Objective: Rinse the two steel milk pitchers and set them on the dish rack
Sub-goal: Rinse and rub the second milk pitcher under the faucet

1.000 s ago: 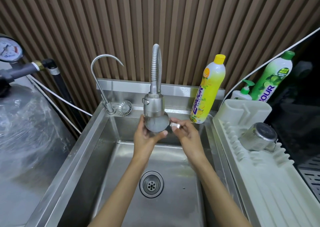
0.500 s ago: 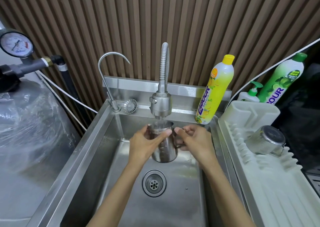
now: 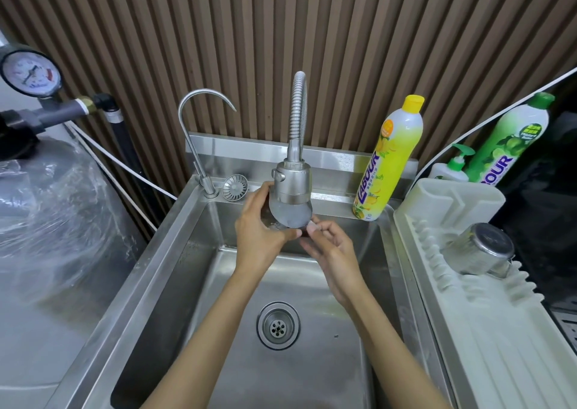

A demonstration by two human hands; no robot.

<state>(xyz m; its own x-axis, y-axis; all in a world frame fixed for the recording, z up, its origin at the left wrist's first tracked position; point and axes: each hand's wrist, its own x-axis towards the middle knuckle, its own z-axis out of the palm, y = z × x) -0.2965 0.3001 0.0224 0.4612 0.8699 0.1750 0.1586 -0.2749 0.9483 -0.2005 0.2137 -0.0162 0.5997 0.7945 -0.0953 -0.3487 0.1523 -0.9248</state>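
One steel milk pitcher is held over the sink, right under the spray tap head, tipped so its round base faces me. My left hand grips its body from the left. My right hand pinches it at its right edge, where the handle is mostly hidden. The second steel pitcher lies on its side on the white dish rack at the right, with no hand on it.
The steel sink has a round drain below my arms. A thin gooseneck tap and a strainer sit at its back left. Yellow and green detergent bottles stand at the back right.
The pitcher stood upright under the tap half a second ago. Now it is lifted closer to the tap head and tipped with its base toward me, both hands still on it.
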